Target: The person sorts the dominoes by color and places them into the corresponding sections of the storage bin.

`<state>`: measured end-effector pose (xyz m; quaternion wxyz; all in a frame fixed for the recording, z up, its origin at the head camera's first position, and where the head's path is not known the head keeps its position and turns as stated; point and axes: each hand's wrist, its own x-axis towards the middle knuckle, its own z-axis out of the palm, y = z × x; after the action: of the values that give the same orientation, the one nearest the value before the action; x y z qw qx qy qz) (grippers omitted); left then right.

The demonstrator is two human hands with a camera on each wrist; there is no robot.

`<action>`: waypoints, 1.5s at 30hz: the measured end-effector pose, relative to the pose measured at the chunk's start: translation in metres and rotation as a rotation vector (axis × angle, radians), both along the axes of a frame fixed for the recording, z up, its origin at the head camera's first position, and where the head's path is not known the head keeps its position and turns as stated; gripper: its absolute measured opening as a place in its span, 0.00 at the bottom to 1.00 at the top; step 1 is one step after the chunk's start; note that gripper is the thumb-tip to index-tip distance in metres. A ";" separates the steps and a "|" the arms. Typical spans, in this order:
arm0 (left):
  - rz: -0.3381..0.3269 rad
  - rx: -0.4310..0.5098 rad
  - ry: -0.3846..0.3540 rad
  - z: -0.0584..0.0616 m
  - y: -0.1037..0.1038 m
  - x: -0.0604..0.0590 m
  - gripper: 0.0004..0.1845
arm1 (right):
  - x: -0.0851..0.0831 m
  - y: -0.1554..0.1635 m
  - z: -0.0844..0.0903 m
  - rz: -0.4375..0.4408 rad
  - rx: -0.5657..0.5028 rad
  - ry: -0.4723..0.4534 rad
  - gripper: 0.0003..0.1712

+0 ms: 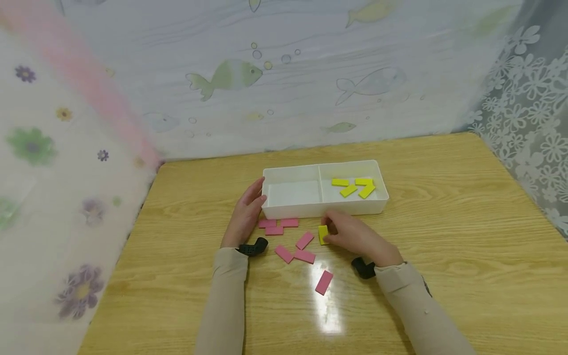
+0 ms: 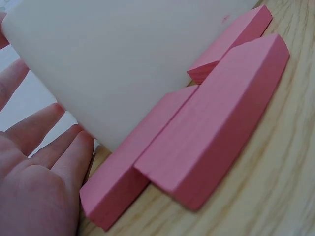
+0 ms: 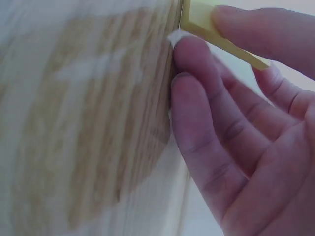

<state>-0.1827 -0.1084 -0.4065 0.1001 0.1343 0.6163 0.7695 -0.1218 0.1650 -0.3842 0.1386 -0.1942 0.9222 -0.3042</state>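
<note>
Head view: tray [image 1: 293,213], 4 yellow blocks [image 1: 353,187] inside

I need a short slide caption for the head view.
Right hand pinches a yellow block; left hand touches the white tray.

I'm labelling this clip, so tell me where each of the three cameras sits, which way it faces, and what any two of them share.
Head: worn high, faces forward and down at the wooden table, the white tray, both sleeves, the left hand and right hand.
Left wrist: low beside the left hand, faces the tray wall and three pink blocks; palm and fingers show.
Right wrist: at the right hand, faces its fingers pinching a yellow block.
Shared: head and right wrist both show that yellow block; head and left wrist the tray.
</note>
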 end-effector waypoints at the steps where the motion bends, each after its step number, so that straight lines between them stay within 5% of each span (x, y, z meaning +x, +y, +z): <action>1: 0.001 -0.003 -0.002 0.000 0.000 0.000 0.28 | 0.000 0.000 0.000 -0.001 -0.009 -0.009 0.16; 16: 0.002 -0.033 0.002 0.002 0.001 -0.001 0.28 | 0.001 0.000 -0.002 0.034 -0.026 0.024 0.17; 33: 0.022 0.006 -0.016 -0.016 0.000 -0.008 0.27 | 0.001 0.000 -0.005 0.082 -0.047 0.137 0.18; 45: 0.017 -0.066 -0.021 0.002 -0.001 0.002 0.29 | 0.002 -0.001 0.002 0.005 -0.100 0.068 0.21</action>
<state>-0.1804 -0.1094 -0.4041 0.1047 0.1175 0.6415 0.7508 -0.1194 0.1638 -0.3819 0.0981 -0.2131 0.9097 -0.3426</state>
